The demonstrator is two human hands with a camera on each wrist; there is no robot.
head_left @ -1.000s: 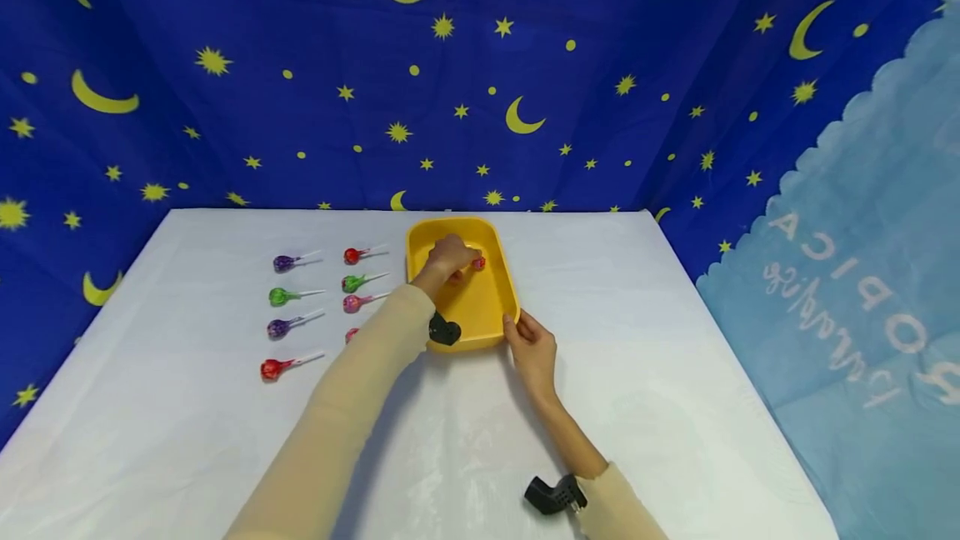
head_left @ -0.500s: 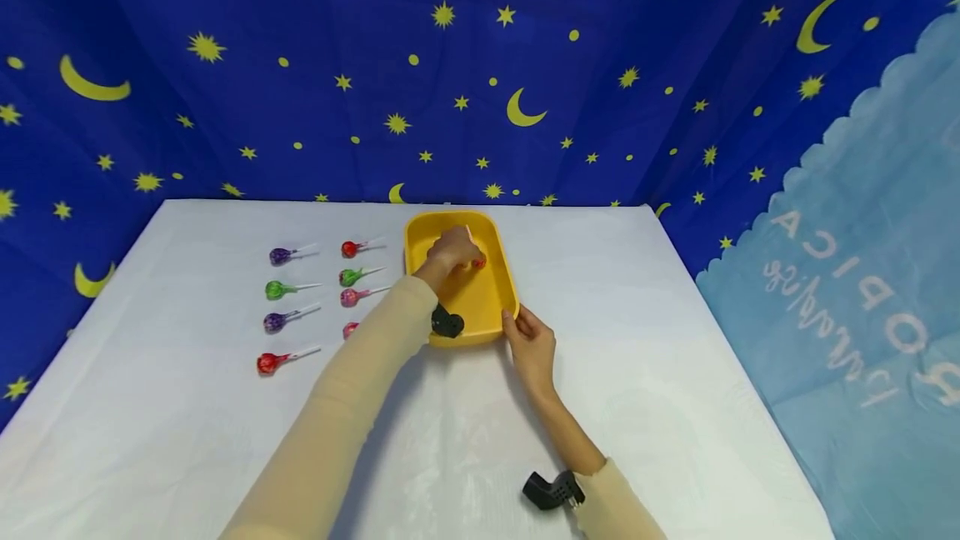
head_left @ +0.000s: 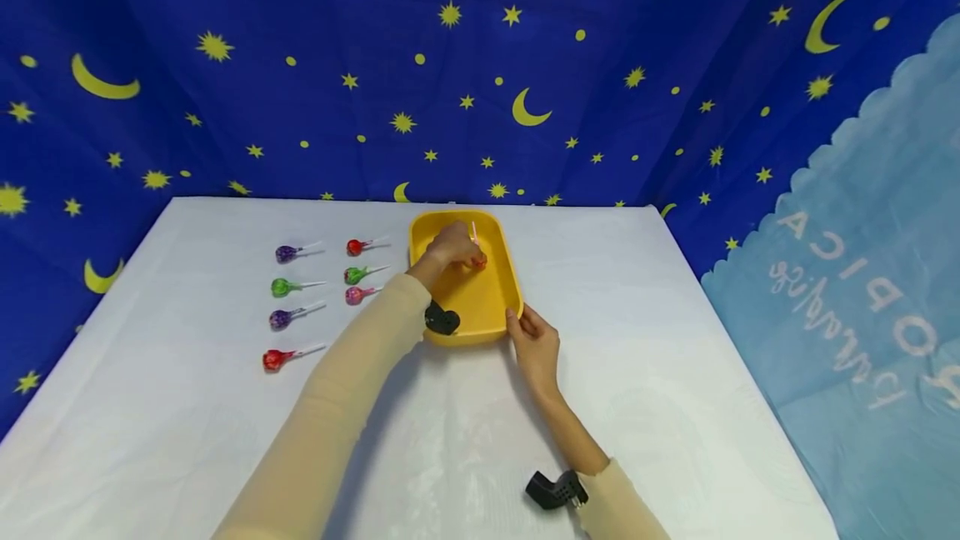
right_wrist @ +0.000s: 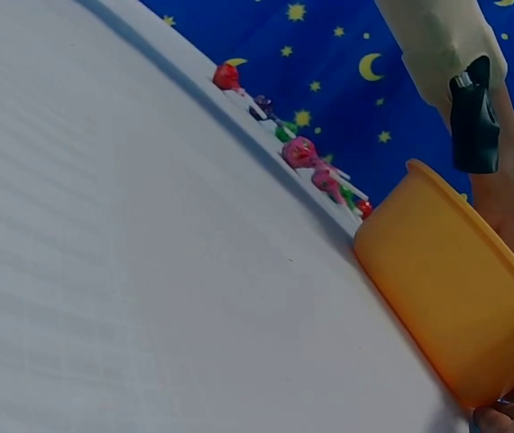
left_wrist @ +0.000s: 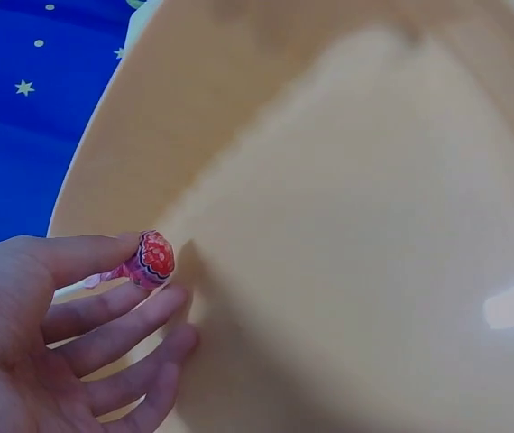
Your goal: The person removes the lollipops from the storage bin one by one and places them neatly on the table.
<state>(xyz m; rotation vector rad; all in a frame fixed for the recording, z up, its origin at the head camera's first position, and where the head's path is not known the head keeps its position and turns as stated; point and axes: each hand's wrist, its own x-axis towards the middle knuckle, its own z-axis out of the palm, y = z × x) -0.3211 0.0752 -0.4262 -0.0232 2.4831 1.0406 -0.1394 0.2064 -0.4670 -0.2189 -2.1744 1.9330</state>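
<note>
Inside the yellow plastic tray (head_left: 491, 298), my left hand (head_left: 452, 245) pinches a red and pink wrapped lollipop (left_wrist: 154, 260) between thumb and index finger. The lollipop's round head is at the fingertips, and the left wrist view shows the other fingers loosely bent beneath it. My right hand (head_left: 537, 352) grips the tray's near right corner, thumb at the rim and fingers against the outer side. In the right wrist view only a few of its fingertips (right_wrist: 496, 419) show, under the tray's corner.
Left of the tray, wrapped lollipops lie in two columns on the white table: a red one (head_left: 274, 360), purple ones (head_left: 280, 319), green ones and others. The left sleeve (head_left: 352, 382) crosses beside them. A starry blue curtain (head_left: 315, 107) hangs behind.
The left hand stays in the tray, and more of the lollipop's stick now shows beyond its fingers. The left sleeve now covers the nearest pink lollipop. The right hand keeps its grip.
</note>
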